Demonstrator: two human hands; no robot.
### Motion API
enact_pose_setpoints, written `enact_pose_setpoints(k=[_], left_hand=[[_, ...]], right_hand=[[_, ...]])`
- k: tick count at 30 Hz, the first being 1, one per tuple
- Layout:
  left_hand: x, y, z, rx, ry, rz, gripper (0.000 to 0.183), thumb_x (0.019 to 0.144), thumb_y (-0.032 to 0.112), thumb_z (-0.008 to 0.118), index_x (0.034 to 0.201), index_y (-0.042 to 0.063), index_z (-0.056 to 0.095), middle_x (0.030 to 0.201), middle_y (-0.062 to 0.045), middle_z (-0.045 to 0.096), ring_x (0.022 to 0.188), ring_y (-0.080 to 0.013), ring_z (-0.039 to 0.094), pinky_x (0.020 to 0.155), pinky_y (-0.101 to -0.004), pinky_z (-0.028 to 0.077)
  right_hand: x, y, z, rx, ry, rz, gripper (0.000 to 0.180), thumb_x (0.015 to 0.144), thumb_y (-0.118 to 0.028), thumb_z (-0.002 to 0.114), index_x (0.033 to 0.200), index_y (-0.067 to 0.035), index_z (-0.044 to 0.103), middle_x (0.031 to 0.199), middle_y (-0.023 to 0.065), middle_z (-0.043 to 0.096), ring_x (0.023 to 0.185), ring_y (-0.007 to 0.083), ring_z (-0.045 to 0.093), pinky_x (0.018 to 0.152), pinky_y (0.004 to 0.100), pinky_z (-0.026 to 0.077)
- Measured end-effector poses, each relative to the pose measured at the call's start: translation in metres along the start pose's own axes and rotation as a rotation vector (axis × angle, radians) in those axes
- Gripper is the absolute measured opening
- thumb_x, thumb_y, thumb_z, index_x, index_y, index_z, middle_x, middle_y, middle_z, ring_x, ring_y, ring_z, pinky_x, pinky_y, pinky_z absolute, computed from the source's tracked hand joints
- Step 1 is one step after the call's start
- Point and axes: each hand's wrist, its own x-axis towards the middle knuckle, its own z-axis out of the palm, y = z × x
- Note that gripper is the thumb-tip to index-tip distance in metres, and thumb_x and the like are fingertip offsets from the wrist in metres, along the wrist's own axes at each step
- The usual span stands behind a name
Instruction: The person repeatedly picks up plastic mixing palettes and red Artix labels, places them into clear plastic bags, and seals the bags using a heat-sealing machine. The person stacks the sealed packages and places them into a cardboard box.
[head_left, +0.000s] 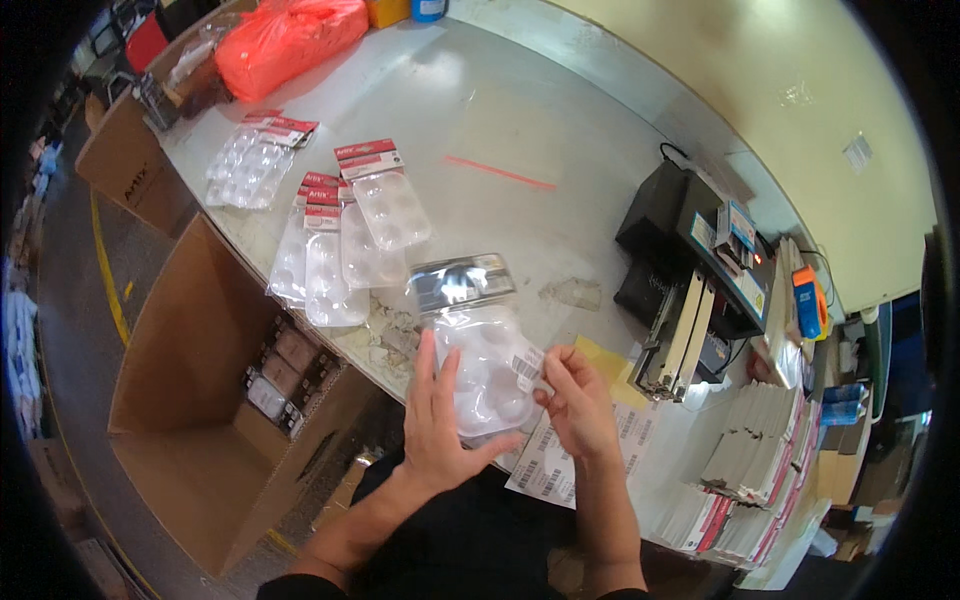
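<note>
A white plastic paint palette (480, 375) in a clear sleeve lies before me at the table's front edge, its dark header card (463, 280) pointing away from me. My left hand (442, 420) rests along its left side, fingers spread on the sleeve and thumb by the near edge. Between the thumb and fingers of my right hand (576, 397) is a barcode label (528, 367), held over the palette's right side. Under my right forearm lies a sheet of barcode labels (634, 442), partly covered.
Several packaged palettes (337, 277) with red headers lie left. A large cardboard box (217, 465), with packs inside, stands below the table's left edge. At right are a black machine (697, 255), a tape dispenser (808, 300) and stacked cards (757, 442). A red bag (292, 45) sits at the back.
</note>
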Motion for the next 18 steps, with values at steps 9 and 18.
enact_pose_setpoints(k=[9,18], left_hand=[[0.018,-0.008,-0.017,-0.135,-0.190,0.019,0.099,0.068,0.034,0.082,0.142,0.000,0.026,0.147,-0.030,0.023,0.131,-0.0445,0.034,0.103,-0.0448,0.036],[0.019,-0.013,-0.014,-0.113,-0.157,0.113,0.099,0.067,0.032,0.083,0.144,0.008,0.025,0.146,-0.033,0.020,0.130,-0.0460,0.036,0.099,-0.0445,0.040]], right_hand=[[0.009,-0.004,0.010,-0.568,-0.087,-0.264,0.012,0.089,-0.014,0.062,0.090,-0.003,0.058,0.080,0.0000,0.058,0.073,0.0069,0.052,0.067,0.0221,0.043],[0.004,-0.003,0.033,-0.724,0.035,-0.338,0.012,0.087,-0.011,0.063,0.088,0.000,0.058,0.075,0.0012,0.060,0.068,0.0068,0.053,0.063,0.0225,0.044]])
